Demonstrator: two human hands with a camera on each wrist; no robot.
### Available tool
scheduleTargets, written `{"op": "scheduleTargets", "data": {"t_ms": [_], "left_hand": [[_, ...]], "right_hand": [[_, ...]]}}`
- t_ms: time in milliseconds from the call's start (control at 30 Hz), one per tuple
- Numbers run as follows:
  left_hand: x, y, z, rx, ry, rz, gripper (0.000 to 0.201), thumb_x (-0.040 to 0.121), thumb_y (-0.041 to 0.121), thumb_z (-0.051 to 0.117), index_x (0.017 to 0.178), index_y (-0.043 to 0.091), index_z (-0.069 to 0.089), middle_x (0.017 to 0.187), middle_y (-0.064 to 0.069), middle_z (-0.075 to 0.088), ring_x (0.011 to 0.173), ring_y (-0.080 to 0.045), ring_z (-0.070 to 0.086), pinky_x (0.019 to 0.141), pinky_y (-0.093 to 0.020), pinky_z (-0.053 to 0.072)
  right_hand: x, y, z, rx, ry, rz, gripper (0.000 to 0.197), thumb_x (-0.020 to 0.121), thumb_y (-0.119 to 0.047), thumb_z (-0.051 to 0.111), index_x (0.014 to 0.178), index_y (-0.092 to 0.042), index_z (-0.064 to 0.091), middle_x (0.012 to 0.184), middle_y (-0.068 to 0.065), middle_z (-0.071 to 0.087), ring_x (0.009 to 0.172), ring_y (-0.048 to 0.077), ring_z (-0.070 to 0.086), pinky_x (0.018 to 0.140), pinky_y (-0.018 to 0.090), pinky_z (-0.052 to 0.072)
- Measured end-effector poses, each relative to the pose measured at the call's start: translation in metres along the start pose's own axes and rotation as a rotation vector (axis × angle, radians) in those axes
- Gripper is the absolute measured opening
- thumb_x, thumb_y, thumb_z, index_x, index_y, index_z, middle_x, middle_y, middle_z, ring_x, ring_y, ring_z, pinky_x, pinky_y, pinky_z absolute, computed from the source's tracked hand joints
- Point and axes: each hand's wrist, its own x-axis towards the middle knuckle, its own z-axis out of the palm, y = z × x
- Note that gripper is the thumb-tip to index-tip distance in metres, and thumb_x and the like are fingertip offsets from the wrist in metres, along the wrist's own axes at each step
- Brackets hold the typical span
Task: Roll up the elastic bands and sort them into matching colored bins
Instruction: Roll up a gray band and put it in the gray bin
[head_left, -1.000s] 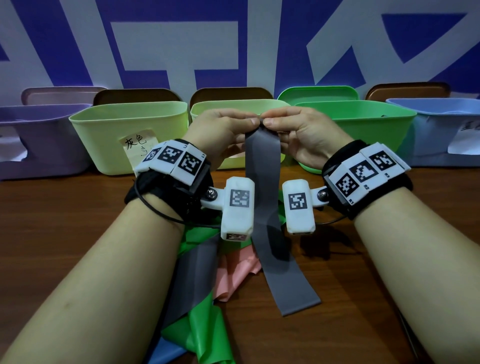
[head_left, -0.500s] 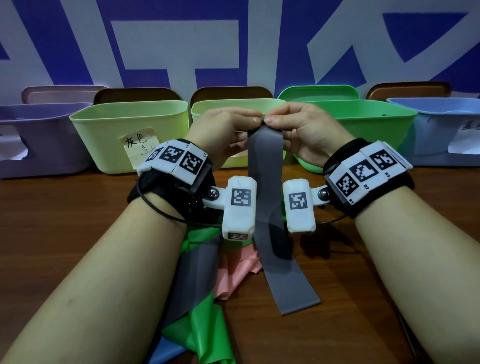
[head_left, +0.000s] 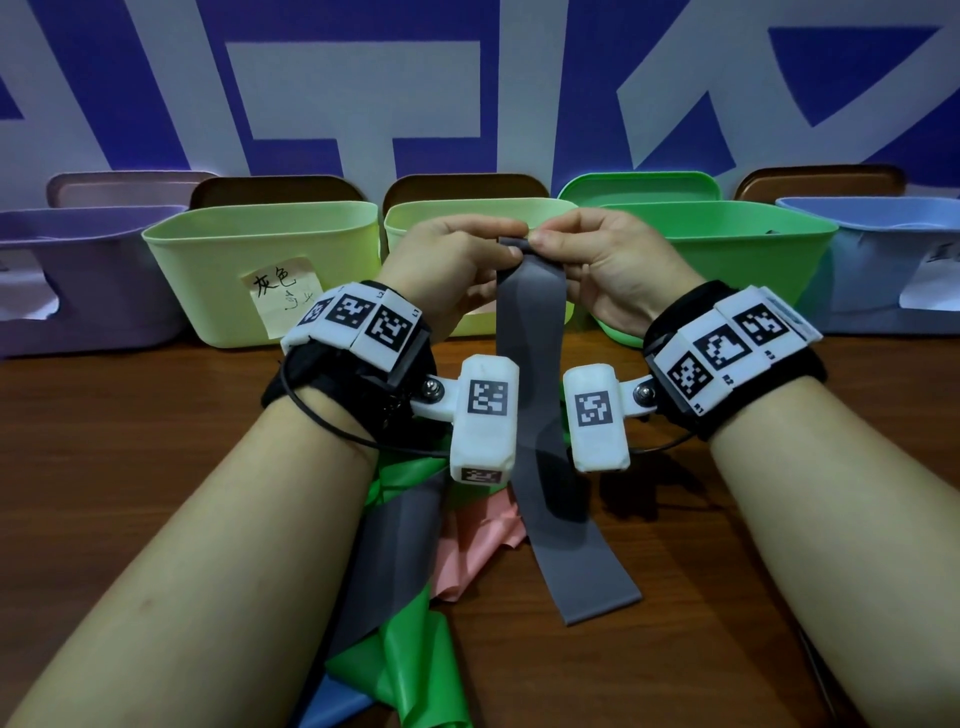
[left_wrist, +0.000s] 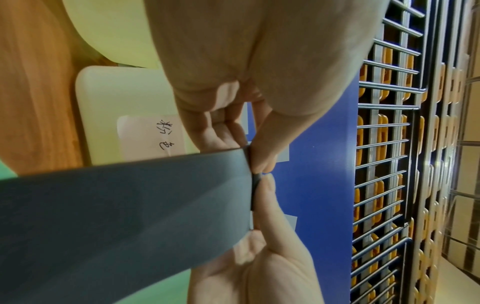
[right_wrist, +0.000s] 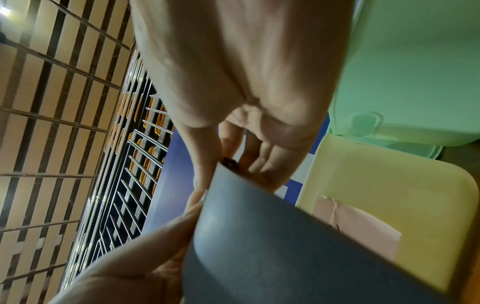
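Note:
A long grey elastic band (head_left: 540, 395) hangs from both hands down to the wooden table (head_left: 130, 415), its lower end lying flat on the wood. My left hand (head_left: 462, 260) and right hand (head_left: 597, 260) pinch its top edge side by side, raised in front of the bins. The left wrist view shows the grey band (left_wrist: 130, 205) with a small tight roll at its end between the thumbs. In the right wrist view the grey band (right_wrist: 285, 246) fills the lower part. A yellow-green bin (head_left: 218, 244) with a paper label stands behind on the left.
A pile of green, grey, pink and blue bands (head_left: 415, 597) lies under my left forearm. Along the back stand a purple bin (head_left: 78, 270), a second yellow-green bin (head_left: 415, 213), a green bin (head_left: 753, 244) and a blue bin (head_left: 893, 260), with lids leaning behind.
Both hands have stayed at the band's top edge, with the fingers working it slightly. The band's lower end rests in the same place on the table.

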Motion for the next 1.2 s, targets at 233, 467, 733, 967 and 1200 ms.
{"op": "scheduleTargets", "data": {"t_ms": [233, 467, 733, 967, 1200], "left_hand": [[-0.0022, -0.0013, 0.0046, -0.026, 0.018, 0.073, 0.019, 0.088, -0.007, 0.058, 0.104, 0.004, 0.061, 0.085, -0.007, 0.065, 0.060, -0.008, 0.067, 0.056, -0.016, 0.051], [-0.0039, -0.0012, 0.0039, 0.022, 0.007, -0.006, 0.013, 0.093, 0.016, 0.061, 0.086, 0.005, 0.063, 0.055, 0.001, 0.063, 0.045, -0.007, 0.058, 0.048, -0.017, 0.048], [-0.0008, -0.0010, 0.0000, -0.047, 0.039, 0.014, 0.014, 0.088, -0.005, 0.060, 0.094, 0.007, 0.066, 0.079, -0.004, 0.070, 0.062, -0.008, 0.069, 0.056, -0.016, 0.051], [-0.0029, -0.0001, 0.0026, -0.060, 0.027, 0.032, 0.020, 0.087, -0.009, 0.057, 0.095, 0.008, 0.065, 0.090, -0.008, 0.066, 0.070, -0.011, 0.068, 0.060, -0.015, 0.052], [-0.0050, -0.0005, 0.0037, -0.031, -0.019, -0.013, 0.011, 0.093, 0.015, 0.060, 0.098, 0.006, 0.064, 0.064, -0.001, 0.065, 0.050, -0.008, 0.061, 0.049, -0.017, 0.049]], "right_hand": [[0.0026, -0.0023, -0.0023, -0.062, 0.026, -0.031, 0.014, 0.086, 0.004, 0.060, 0.078, -0.008, 0.063, 0.067, -0.001, 0.066, 0.062, 0.008, 0.063, 0.059, 0.018, 0.052], [0.0027, -0.0003, -0.0026, -0.059, 0.025, -0.033, 0.017, 0.086, 0.009, 0.057, 0.079, -0.006, 0.062, 0.066, -0.001, 0.067, 0.065, 0.009, 0.065, 0.060, 0.018, 0.053], [0.0013, -0.0005, -0.0048, -0.061, -0.055, 0.028, 0.007, 0.092, -0.011, 0.058, 0.091, -0.012, 0.065, 0.084, 0.003, 0.065, 0.074, 0.013, 0.063, 0.064, 0.021, 0.052], [0.0002, -0.0013, -0.0014, -0.172, -0.016, 0.021, 0.011, 0.092, -0.006, 0.057, 0.084, -0.009, 0.064, 0.063, -0.001, 0.064, 0.049, 0.004, 0.057, 0.044, 0.014, 0.041], [0.0030, -0.0010, -0.0038, -0.144, 0.038, -0.010, 0.012, 0.088, 0.001, 0.060, 0.086, -0.010, 0.063, 0.087, 0.008, 0.064, 0.080, 0.019, 0.061, 0.069, 0.025, 0.051]]}}
